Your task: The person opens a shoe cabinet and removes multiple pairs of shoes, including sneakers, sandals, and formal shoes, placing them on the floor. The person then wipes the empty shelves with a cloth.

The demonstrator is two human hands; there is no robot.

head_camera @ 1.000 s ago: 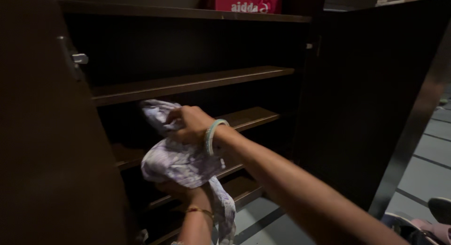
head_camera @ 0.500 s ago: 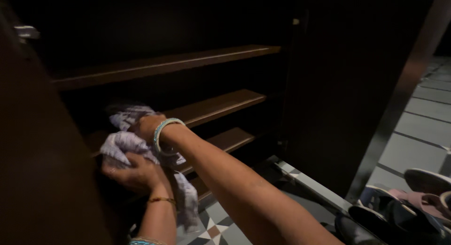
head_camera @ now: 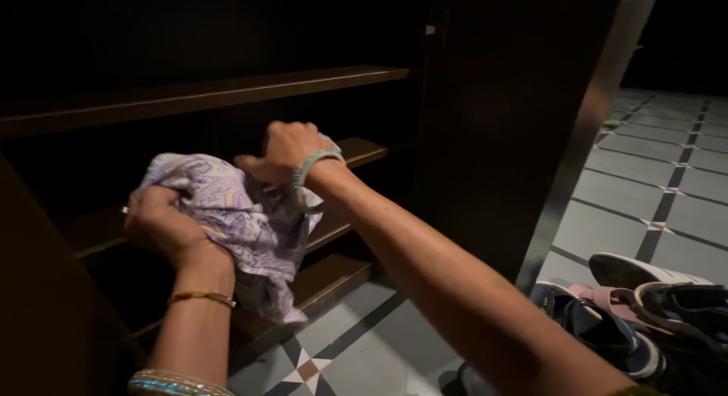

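Fingers [head_camera: 155, 206] of the left hand [head_camera: 163, 225] are clenched into the left edge of a pale purple patterned cloth [head_camera: 235, 214], in the left middle of the frame. Fingers of the right hand [head_camera: 284, 149] curl over the top right part of the same cloth and grasp it too, so the cloth is bunched between both hands, with one loose corner hanging down toward the lower shelf [head_camera: 318, 282].

The cloth sits in front of the open dark wooden cabinet [head_camera: 485, 138], at the level of the middle shelf [head_camera: 356, 149]; I cannot tell whether it touches the shelf edge.

It looks thin, soft and light, with many folds, so I judge it will crumple easily, will not slip much, and is not fragile. It has no stiff part to hold. A good place to take it is a gathered handful of the fabric, as both hands do now, because a single edge would let the rest fall open.

Both wrists wear bangles. At the lower right of the frame, several shoes [head_camera: 622, 320] lie on the grey tiled floor [head_camera: 644, 199], well apart from the hands.
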